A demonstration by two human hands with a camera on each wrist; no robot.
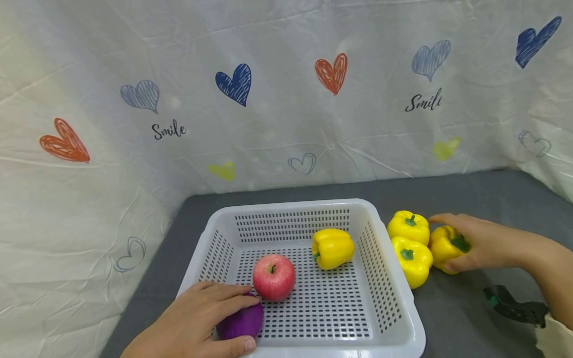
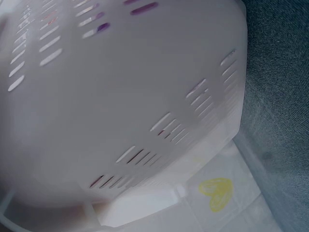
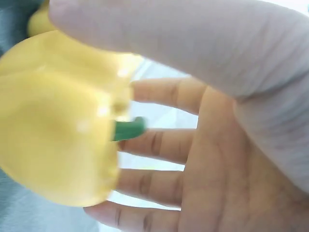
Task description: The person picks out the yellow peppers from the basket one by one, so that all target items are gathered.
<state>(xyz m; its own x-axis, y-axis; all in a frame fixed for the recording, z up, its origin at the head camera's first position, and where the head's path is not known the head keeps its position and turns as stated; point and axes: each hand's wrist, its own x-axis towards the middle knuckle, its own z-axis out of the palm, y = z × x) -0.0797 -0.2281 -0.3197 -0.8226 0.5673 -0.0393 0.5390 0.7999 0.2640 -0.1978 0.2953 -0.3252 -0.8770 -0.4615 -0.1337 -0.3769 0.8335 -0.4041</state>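
In the head view my right hand [image 1: 497, 243] grips a yellow bell pepper [image 1: 440, 248] on the table, fingers and thumb around its sides. The right wrist view shows that bell pepper [image 3: 58, 121] and its green stem close up. Two more yellow bell peppers [image 1: 409, 261] sit between it and the basket. My left hand [image 1: 192, 318] holds a smooth purple round thing [image 1: 243, 320] at the near left of the white basket [image 1: 394, 325]; the hand covers much of it. Inside the basket lie a red apple [image 1: 274, 277] and another yellow bell pepper [image 1: 333, 248] on its side.
The slotted basket wall [image 2: 120, 96] fills most of the left wrist view. A dark grey cloth [image 1: 488, 199] covers the table. Behind it hangs a white sheet [image 1: 277, 129] printed with hearts. A black device [image 1: 515, 303] is near my right wrist.
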